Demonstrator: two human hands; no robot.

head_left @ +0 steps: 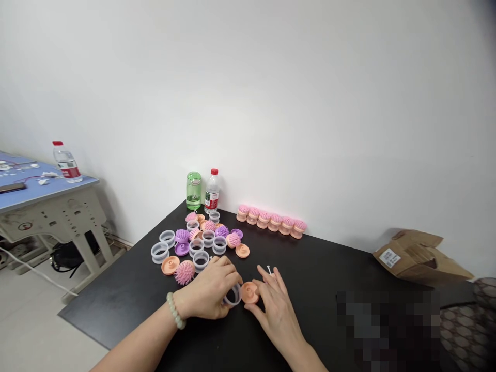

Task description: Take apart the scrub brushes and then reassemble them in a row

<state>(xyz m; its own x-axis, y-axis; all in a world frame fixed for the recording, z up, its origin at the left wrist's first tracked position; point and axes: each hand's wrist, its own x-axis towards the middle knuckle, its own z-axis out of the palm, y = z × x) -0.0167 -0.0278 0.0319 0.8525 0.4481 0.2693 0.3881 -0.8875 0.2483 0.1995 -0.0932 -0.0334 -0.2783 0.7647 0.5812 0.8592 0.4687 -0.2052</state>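
My left hand [209, 289], with a pale bead bracelet [176, 311] on its wrist, is closed on a clear plastic ring [234, 303]. Right beside the ring, my right hand [277, 315] grips a round peach-coloured plastic cap [249, 293], its hollow side with a small centre post facing me. A thin white pin with a flat head [268, 268] sticks up by the right fingers; part of something pink shows there too, mostly hidden. Left of the hands lie loose parts: clear rings [200, 261], pink bristle heads [185, 272], purple bristle heads [182, 236] and peach caps [170, 265].
A row of several pink-bristled round brushes [275, 222] stands by the wall. Behind the loose parts are a green container [194, 191] and a water bottle [212, 192]. A brown paper bag [418, 256] sits at right. A blue-topped table [39, 191] stands at left.
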